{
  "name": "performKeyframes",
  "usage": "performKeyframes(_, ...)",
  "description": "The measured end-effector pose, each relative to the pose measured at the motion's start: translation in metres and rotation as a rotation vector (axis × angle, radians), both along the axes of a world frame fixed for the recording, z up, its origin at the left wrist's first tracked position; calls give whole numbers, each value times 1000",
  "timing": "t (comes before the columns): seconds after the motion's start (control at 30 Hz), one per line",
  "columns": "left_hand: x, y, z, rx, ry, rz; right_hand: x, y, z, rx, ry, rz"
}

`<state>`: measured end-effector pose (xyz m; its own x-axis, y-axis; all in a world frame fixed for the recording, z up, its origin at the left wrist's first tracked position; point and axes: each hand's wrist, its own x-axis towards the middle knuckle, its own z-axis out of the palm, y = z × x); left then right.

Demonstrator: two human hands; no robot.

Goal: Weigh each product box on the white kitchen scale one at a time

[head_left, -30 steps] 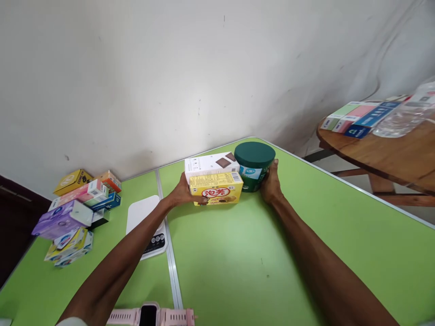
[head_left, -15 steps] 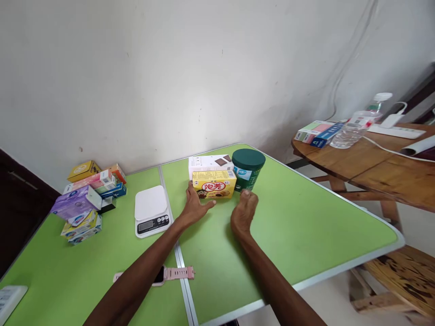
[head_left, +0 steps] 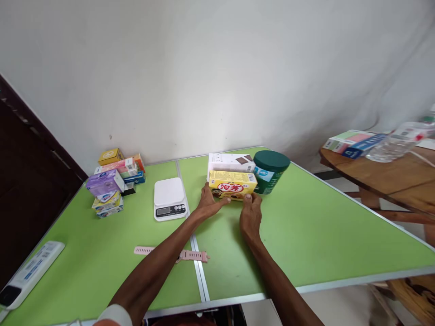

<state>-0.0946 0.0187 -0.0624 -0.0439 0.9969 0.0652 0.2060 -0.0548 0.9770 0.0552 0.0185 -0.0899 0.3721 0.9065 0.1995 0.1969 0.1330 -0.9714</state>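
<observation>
Left hand: I have the left hand (head_left: 208, 206) spread wide, fingers at the left end of the yellow snack box (head_left: 233, 184), thumb out along its lower front.
Right hand: right hand (head_left: 250, 218) is curled at the box's lower front right corner, thumb tip against it; how firm the hold is, I can't tell.
Yellow snack box: on the green counter (head_left: 322, 235), between both hands, printed front facing me.
White box: white box (head_left: 231, 161) right behind the yellow one; I can't confirm contact.
Green tub: dark green lidded tub (head_left: 272, 168), upright, just beside the boxes on the right.
Scale: white digital scale (head_left: 169, 195), left of the hands, well apart from the boxes.
Watch strap: pink watch strap (head_left: 195, 255) lies partly under my view of the left forearm (head_left: 154, 271).
Left stack: purple pack (head_left: 105, 182) among assorted small cartons (head_left: 110, 156).
Side: clear bottle (head_left: 396, 142), blurred.
</observation>
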Motion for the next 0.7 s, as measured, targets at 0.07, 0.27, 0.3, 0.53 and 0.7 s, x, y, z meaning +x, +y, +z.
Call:
performKeyframes(0.07, -8, -17, 11, 5, 82, 60, -9, -11, 5, 64, 9, 16)
performKeyframes(0.27, -75, -67, 46, 120, 309, 314, -77, -26, 22, 216, 67, 254)
performKeyframes(0.3, -89, -74, 46, 127, 330, 361, -91, -26, 23, 230, 82, 300)
performKeyframes(0.53, -164, -108, 16, 150, 366, 538, -155, -24, 6, 320, -2, 517)
performKeyframes(0.7, -181, -111, -1, 113, 377, 515, -159, -20, -8, 293, -41, 547)
